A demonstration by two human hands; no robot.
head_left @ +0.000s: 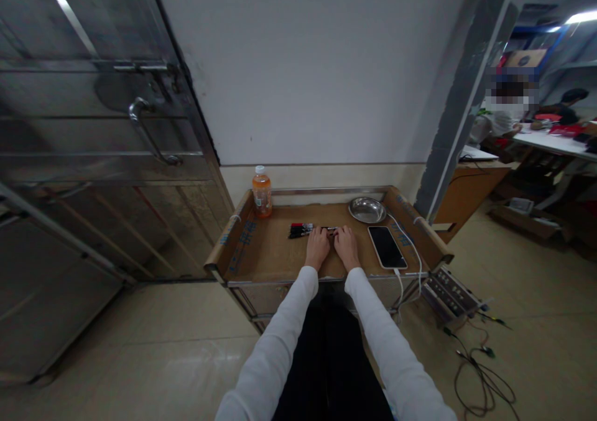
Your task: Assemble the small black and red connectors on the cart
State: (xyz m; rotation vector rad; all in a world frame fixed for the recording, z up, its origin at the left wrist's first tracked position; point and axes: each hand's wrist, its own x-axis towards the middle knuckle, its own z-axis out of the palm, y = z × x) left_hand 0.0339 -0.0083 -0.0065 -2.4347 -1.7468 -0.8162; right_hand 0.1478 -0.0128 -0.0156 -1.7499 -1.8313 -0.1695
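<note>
Several marker pens [298, 231] with red and black ends lie side by side on the cardboard-lined top of a small cart. My left hand [318, 245] is closed over them, their red and black ends sticking out to its left. My right hand [346, 245] is just beside it, fingers curled down onto the pens' thin right ends, which show between the two hands. Both palms face down, and the fingers partly hide the pens. Exactly how each fingertip grips is too small to see.
A bottle of orange drink [262, 192] stands at the cart's back left corner. At right are a shiny metal dish [367, 210] and a phone [387, 247] with a white cable [415, 247]. Raised cardboard-covered sides edge the cart [270, 259]. An electrical box [452, 296] and wires lie on the floor.
</note>
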